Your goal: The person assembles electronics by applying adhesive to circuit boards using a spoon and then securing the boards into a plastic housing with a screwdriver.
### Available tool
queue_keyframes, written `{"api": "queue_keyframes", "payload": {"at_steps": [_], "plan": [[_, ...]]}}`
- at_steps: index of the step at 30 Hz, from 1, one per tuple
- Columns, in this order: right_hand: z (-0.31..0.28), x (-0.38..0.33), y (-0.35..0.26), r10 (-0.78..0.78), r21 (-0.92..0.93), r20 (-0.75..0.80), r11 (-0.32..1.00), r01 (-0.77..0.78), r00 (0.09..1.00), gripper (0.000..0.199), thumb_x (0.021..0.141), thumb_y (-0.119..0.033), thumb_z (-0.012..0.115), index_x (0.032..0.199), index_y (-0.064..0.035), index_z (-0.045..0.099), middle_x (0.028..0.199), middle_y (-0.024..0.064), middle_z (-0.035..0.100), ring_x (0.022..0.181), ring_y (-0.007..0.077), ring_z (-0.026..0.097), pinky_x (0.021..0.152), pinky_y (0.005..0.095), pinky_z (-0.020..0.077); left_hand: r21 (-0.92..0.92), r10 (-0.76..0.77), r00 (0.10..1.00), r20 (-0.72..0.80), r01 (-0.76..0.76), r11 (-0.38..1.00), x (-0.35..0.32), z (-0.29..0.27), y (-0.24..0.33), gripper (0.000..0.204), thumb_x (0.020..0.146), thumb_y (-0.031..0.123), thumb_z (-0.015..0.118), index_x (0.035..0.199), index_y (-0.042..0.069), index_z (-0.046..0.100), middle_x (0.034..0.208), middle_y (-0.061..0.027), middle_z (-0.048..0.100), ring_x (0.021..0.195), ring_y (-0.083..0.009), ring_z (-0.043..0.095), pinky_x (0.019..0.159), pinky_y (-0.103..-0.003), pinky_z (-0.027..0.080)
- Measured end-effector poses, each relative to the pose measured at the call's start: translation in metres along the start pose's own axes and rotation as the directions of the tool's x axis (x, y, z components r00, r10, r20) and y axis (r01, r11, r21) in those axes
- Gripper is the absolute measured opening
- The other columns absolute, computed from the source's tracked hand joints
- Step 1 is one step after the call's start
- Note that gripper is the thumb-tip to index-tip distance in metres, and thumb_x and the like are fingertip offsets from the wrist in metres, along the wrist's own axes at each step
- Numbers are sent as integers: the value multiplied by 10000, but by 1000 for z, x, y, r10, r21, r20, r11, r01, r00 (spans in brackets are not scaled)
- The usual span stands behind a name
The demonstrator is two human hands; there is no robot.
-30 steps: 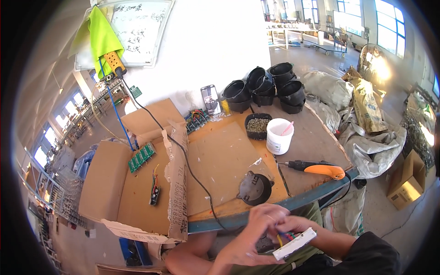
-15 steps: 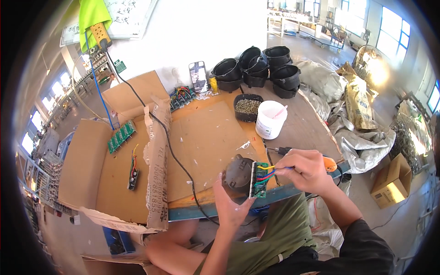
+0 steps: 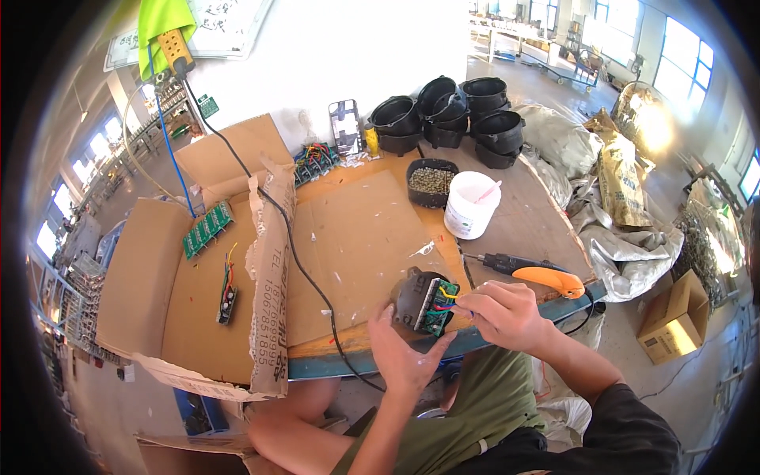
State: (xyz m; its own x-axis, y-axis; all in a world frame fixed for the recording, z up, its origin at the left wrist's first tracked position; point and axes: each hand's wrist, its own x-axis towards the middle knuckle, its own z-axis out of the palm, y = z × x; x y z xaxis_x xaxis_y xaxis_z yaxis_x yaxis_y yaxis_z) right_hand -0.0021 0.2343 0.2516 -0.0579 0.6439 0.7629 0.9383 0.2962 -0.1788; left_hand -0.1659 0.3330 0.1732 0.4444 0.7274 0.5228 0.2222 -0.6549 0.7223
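Observation:
A round black plastic housing [image 3: 408, 298] is at the front edge of the table, its open side turned to the right. My left hand [image 3: 402, 358] curves round its lower left side, thumb and fingers closed against it. A green circuit board [image 3: 437, 307] with a pale edge strip sits at the housing's mouth; whether it is fully inside I cannot tell. Yellow, red, blue and green wires [image 3: 448, 293] come off the board. With my right hand [image 3: 503, 317] I pinch the wires' ends just right of the board.
An orange and black electric screwdriver [image 3: 538, 273] lies to the right. Behind stand a white bucket [image 3: 469, 214], a black tub of small screws [image 3: 431, 180] and stacked black housings [image 3: 443, 111]. A cardboard box [image 3: 269, 317] on the left holds more boards; a black cable [image 3: 305, 269] crosses the table.
The circuit board has moved left, from beside the housing to its mouth. My right hand has come left and lower with the wires, uncovering the screwdriver. My left hand now cups the housing.

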Motion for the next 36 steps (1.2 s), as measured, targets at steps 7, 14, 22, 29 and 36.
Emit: {"api": "queue_keyframes", "payload": {"at_steps": [7,14,22,29,36], "plan": [[6,21,16,129,144,171,977,-155,977,139,826,-84,740,881,-45,619,726,118,601,613,332,610,515,391,483,115,39,998,-47,-33,993,-4,2,1,978,577,349,959,1292,-67,437,1298,-238,487,1159,-395,518,990,-434,432],[31,42,38,-9,77,366,997,-21,930,134,870,-133,693,906,-43,601,785,100,612,704,336,627,594,436,492,63,-21,996,-81,26,998,-9,12,9,958,581,400,954,1237,-82,451,1299,-229,495,1152,-403,507,991,-467,412],[41,45,56,-16,207,421,975,-79,907,158,898,-194,651,933,-43,621,780,126,639,773,356,652,638,455,508,355,85,989,-125,-35,934,-16,20,13,884,579,507,925,1120,-57,512,1044,-182,542,965,-382,519,901,-482,373],[33,40,58,-28,149,436,988,-41,900,301,892,-290,680,1059,-60,581,987,124,590,746,342,632,626,416,523,326,21,1000,14,-24,945,-20,13,10,716,634,559,870,1002,3,610,909,-148,590,871,-371,541,820,-465,399],[-29,19,45,241,-137,-52,959,-246,969,545,865,-362,707,1280,-57,530,1059,150,582,834,314,630,675,465,532,-50,-131,951,280,150,987,53,-81,24,398,693,143,844,1011,13,644,960,-84,700,896,-190,628,843,-333,487]]}}
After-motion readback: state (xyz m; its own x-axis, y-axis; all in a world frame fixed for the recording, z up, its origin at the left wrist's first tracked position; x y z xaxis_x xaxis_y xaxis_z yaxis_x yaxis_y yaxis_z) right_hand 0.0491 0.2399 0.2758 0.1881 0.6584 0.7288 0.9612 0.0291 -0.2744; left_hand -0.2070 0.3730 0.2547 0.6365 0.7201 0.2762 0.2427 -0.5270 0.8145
